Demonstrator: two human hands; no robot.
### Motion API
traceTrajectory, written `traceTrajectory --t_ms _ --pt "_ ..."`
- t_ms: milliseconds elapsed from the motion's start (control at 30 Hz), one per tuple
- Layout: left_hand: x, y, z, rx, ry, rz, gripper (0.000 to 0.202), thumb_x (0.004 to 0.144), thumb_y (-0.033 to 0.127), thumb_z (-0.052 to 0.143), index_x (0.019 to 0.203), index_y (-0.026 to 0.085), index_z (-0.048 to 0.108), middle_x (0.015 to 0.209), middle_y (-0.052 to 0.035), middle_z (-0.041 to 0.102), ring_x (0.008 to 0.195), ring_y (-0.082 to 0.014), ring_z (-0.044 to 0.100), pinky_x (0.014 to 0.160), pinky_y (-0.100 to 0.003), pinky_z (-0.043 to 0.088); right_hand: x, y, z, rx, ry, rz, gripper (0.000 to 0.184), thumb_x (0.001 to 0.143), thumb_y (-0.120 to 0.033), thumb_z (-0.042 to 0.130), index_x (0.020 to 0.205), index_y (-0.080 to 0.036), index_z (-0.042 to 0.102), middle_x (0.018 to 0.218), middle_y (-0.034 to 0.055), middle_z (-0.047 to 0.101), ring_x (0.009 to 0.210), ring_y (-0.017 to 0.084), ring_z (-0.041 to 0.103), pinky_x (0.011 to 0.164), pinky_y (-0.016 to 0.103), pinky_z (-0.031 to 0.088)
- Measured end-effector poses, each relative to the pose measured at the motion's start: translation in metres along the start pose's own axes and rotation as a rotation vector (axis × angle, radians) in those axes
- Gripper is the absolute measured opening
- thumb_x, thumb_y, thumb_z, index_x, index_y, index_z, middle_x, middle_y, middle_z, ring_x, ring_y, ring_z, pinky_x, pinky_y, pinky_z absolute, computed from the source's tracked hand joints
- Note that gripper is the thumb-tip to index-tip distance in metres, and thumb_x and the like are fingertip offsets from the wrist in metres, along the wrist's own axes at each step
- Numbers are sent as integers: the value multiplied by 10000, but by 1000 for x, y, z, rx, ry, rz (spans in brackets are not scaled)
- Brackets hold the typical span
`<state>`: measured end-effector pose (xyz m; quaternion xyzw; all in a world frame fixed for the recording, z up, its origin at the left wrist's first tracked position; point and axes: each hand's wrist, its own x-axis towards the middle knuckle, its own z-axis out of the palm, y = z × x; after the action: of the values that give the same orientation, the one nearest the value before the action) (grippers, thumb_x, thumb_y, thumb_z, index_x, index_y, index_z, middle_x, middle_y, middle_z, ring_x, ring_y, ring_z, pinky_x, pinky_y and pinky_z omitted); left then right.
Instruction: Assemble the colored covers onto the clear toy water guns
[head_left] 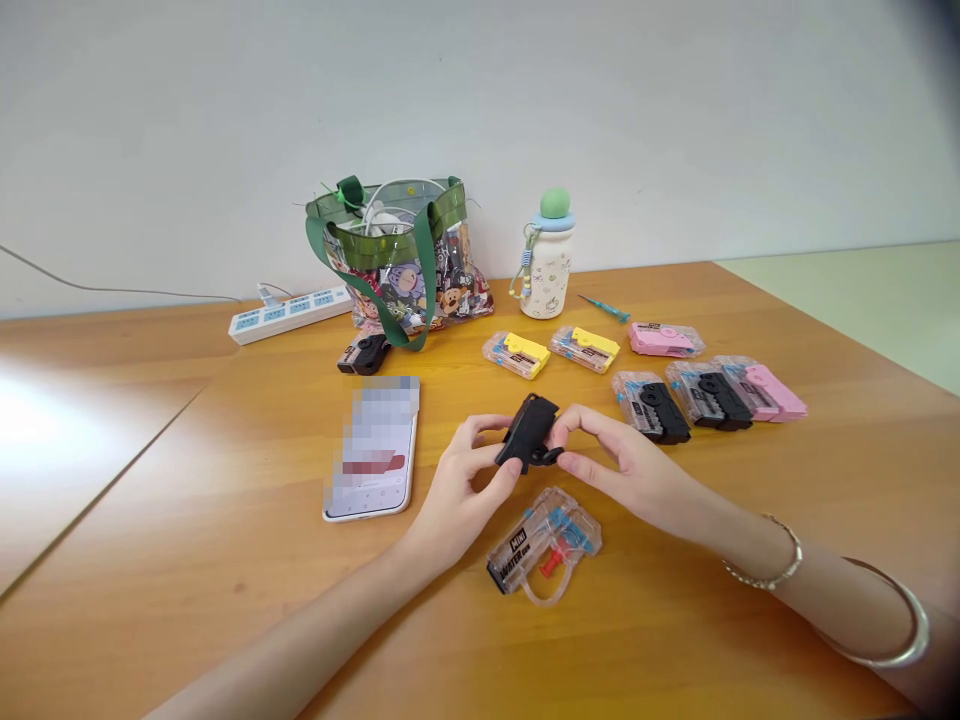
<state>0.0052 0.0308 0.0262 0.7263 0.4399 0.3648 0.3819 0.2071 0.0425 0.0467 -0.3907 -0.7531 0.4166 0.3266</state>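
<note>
My left hand (469, 480) and my right hand (622, 465) meet over the middle of the wooden table (187, 560). Between them they pinch a small black plastic toy-gun part (527, 432), left fingers on its lower end, right fingers at its trigger side. Just below my hands lies a clear mini water gun (544, 545) with blue and red inner parts and a black label, flat on the table and untouched.
A phone (373, 450) lies left of my hands. Behind are yellow (516, 354), pink (664, 340) and black (651, 407) packed water guns, a loose black piece (364, 354), a clear cartoon tote bag (397, 265), a small bottle (549, 258), a power strip (289, 312) and a blue screwdriver (604, 308).
</note>
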Motion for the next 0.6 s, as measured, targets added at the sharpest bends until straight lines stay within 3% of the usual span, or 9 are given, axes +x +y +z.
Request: traceTrajectory --t_ms 367,600 --pt "1 4 5 197 17 51 184 829 206 543 791 211 723 989 -50 625 975 -223 541 863 -354 411 0 0 4 -103 58 87 80 821 -277 590 811 -215 540 836 -10 624 832 169 567 802 286 427" --pt "2 5 4 232 -11 33 200 838 251 542 774 194 722 898 -54 631 885 -218 547 799 -352 416 1 0 2 -101 18 95 81 817 -287 593 802 -220 550 841 -12 630 835 167 566 807 291 424"
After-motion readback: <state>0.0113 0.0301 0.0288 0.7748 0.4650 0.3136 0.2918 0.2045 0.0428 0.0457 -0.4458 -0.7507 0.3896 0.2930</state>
